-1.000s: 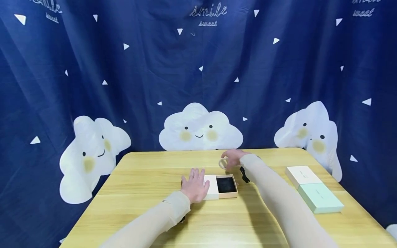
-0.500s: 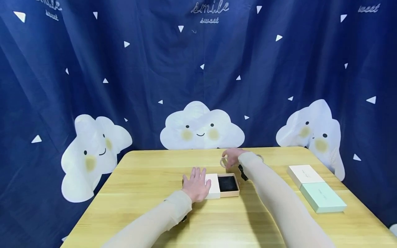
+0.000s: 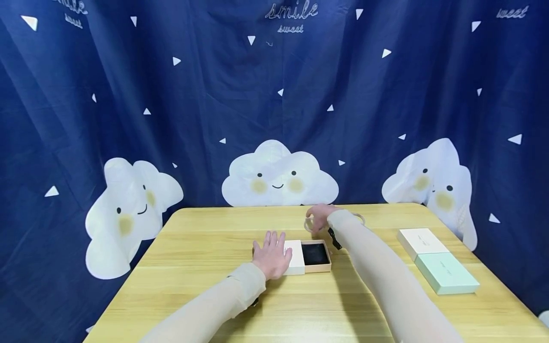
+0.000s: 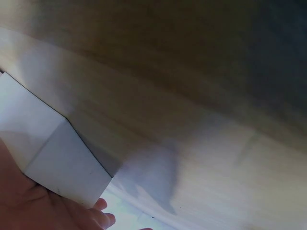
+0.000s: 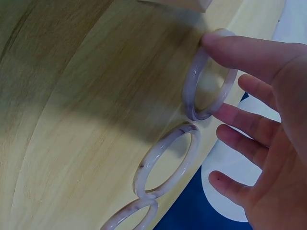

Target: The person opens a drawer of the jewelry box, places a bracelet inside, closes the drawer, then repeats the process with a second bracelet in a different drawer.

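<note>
In the head view my left hand (image 3: 271,257) rests with straight fingers on the white sleeve (image 3: 296,259) of a small drawer box. The pink-edged drawer (image 3: 317,269) is pulled out to the right and shows a black pad (image 3: 314,254). Past the box, my right hand (image 3: 319,218) pinches a pale marbled bangle (image 5: 190,84) between thumb and a finger, at opposite sides of the ring. A second bangle (image 5: 154,154) and a third bangle (image 5: 122,214) lie in a row beside it. The left wrist view has the palm against the white sleeve's end.
A white box (image 3: 422,242) and a mint green box (image 3: 448,274) stand end to end on the right of the wooden table (image 3: 206,233). Behind the table's far edge hangs a dark blue curtain (image 3: 206,95) with smiling clouds.
My right hand and forearm have shifted slightly left, and part of a bangle now shows behind the forearm. The left hand and the box stay put; the head view has shifted a little.
</note>
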A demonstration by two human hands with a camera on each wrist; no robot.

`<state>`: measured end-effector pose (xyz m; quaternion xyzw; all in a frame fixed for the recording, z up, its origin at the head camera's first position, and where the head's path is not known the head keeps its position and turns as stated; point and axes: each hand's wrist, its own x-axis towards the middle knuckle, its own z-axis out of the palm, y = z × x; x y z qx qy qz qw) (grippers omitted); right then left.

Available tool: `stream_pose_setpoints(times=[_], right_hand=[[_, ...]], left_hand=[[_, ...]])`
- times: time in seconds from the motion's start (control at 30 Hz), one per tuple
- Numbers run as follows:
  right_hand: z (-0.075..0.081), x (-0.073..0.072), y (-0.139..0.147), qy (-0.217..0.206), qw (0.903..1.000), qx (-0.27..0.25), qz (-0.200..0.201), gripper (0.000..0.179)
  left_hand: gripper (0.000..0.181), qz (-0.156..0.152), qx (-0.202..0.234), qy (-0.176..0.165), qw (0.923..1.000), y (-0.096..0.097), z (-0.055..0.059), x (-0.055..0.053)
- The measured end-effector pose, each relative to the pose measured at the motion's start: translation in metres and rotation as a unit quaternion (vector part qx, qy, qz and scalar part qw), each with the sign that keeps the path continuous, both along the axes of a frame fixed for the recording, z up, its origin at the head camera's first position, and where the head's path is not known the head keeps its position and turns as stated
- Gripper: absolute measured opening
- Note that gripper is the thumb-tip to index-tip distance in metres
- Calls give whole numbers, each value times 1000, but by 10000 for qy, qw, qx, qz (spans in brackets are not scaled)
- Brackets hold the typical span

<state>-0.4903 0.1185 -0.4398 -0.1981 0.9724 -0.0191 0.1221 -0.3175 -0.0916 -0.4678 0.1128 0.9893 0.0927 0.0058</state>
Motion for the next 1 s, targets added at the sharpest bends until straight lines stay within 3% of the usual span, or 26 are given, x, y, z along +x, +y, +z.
stream_pose_setpoints(times=[0.53, 0.83, 1.0], right_hand=[[6, 8, -5, 113, 9992, 314, 230, 85], [12, 13, -3, -16, 9996, 163, 246, 83], [19, 16, -6, 134, 9990, 160, 391, 82]], left_hand=[[66, -7, 38, 47, 10000, -1, -5, -4], [68, -2, 0, -45, 10000, -1, -9, -7], [68, -2, 32, -34, 10000, -1, -9, -7]])
